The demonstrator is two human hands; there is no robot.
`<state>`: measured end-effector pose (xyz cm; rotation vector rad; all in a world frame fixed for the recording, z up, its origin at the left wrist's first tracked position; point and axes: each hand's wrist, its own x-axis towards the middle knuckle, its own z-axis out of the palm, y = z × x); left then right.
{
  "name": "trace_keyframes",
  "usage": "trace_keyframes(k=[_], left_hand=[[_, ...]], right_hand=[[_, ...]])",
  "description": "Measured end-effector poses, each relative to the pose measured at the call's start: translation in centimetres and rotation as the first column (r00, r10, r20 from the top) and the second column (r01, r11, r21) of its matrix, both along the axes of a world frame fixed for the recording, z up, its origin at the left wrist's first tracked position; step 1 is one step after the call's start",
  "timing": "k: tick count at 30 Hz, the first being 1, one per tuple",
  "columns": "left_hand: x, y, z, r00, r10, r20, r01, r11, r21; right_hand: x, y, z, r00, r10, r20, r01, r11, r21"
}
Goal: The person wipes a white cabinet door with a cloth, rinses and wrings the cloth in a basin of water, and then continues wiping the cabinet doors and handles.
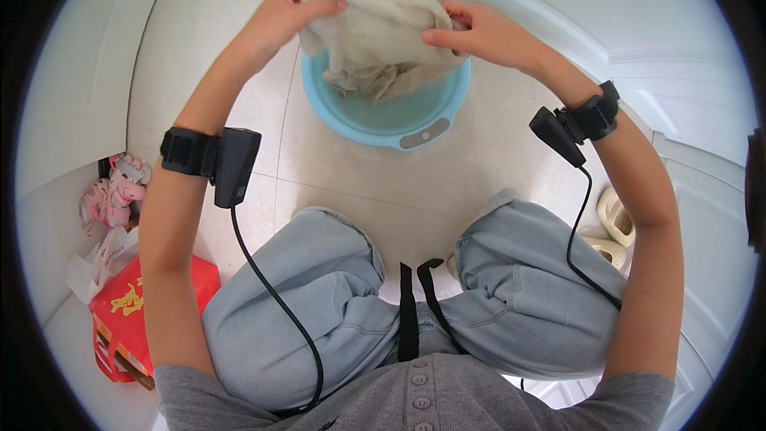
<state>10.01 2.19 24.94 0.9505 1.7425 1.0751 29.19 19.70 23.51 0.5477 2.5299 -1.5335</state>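
Note:
A wet, off-white cloth is stretched between my two hands above a light blue plastic basin. My left hand pinches its upper left part, thumb on top. At the cloth's right edge, my right hand grips it between thumb and fingers. The cloth's lower, bunched part hangs down over the basin; whether it touches the water I cannot tell. The water looks cloudy. A grey oval inset is on the basin's near rim.
Pale floor tiles lie under the basin. White panelled doors stand on the right, with cream clogs nearby. A red bag, a white plastic bag and pink roller skates are at the left.

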Motion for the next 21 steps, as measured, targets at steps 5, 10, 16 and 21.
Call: trace_keyframes(k=[5,10,16,21], left_hand=[[0.4,0.7,0.6,0.935,0.128,0.331,-0.176,0.977,0.119],[0.0,1.0,-6.3,0.999,0.041,0.025,-0.036,0.985,-0.168],[2.1,0.3,-13.8,0.826,-0.456,-0.332,0.374,0.883,-0.282],[3.6,0.4,-15.5,0.653,-0.626,-0.427,0.433,0.771,-0.467]], right_hand=[[-0.8,-0.2,0.8,0.991,-0.030,-0.131,0.002,0.978,-0.210],[-1.3,-0.3,-3.3,0.980,0.141,0.142,-0.161,0.977,0.138],[-1.3,-1.7,-10.8,0.914,0.381,0.140,-0.405,0.876,0.263],[-2.5,-3.4,-13.0,0.810,0.428,0.400,-0.554,0.783,0.284]])
